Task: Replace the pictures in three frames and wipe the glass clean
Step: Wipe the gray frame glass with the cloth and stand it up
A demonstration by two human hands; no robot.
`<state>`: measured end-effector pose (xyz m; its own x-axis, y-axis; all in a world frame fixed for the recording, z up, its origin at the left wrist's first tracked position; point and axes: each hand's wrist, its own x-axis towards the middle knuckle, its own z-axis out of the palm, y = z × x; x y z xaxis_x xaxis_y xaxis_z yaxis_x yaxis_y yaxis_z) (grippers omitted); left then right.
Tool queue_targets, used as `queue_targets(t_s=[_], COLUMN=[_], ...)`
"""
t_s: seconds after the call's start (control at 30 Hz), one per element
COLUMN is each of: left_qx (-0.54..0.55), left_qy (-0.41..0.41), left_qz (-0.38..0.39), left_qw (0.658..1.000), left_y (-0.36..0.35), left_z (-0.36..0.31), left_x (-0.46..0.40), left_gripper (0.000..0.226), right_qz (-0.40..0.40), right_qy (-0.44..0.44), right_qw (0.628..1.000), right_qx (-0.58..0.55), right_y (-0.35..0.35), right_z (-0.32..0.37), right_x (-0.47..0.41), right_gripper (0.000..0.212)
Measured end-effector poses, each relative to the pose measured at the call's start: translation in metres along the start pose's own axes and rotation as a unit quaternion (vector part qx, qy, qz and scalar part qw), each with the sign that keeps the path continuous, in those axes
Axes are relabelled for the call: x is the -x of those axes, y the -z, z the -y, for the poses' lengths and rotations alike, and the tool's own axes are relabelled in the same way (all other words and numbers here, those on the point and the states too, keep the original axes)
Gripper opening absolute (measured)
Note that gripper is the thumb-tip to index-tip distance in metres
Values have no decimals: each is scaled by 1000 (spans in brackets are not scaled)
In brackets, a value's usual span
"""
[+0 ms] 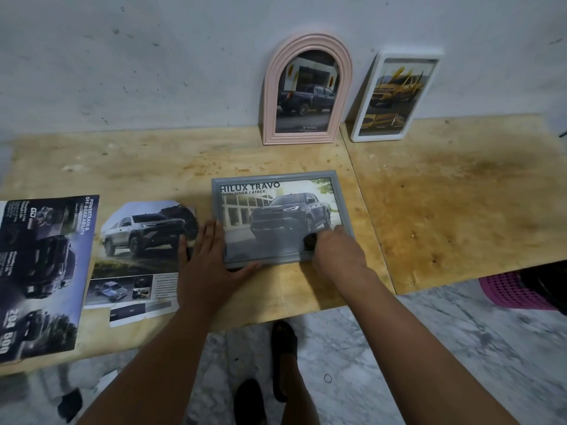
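A grey rectangular frame lies flat on the wooden table, holding a pickup-truck picture titled "HILUX TRAVO". My left hand lies flat with spread fingers, pressing the frame's lower left corner and edge. My right hand is closed on a small dark cloth that rests on the glass at the frame's lower right. A pink arched frame and a white rectangular frame lean upright against the wall at the back, each with a truck picture inside.
Cut brochure pages lie left of the grey frame: a silver-truck page and a dark page at the table's left end. A pink basket sits on the marble floor under the table's right side. My sandalled feet stand below the table edge.
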<state>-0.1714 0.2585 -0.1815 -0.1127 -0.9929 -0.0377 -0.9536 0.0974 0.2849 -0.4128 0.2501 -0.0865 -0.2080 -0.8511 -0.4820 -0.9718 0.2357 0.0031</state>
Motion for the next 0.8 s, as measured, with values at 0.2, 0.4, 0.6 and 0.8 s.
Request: queue_targets(t_s=[0.2, 0.4, 0.6, 0.8], left_qx=[-10, -6, 13, 31], left_qy=[-4, -5, -12, -18], left_qz=[12, 21, 38, 21], left_qw=[1000, 1000, 999, 999], left_y=[-3, -5, -5, -8], left_z=[3, 6, 11, 12], left_x=[-1, -2, -2, -3], left_gripper=[124, 125, 118, 117], right_qz=[15, 15, 27, 106], right_qy=[53, 113, 216, 271], right_qw=[998, 993, 976, 956], right_qx=[-23, -39, -18, -35], right_y=[-7, -19, -16, -2], right_z=[41, 82, 105, 111], right_x=[8, 7, 5, -12], right_gripper=[33, 30, 35, 37])
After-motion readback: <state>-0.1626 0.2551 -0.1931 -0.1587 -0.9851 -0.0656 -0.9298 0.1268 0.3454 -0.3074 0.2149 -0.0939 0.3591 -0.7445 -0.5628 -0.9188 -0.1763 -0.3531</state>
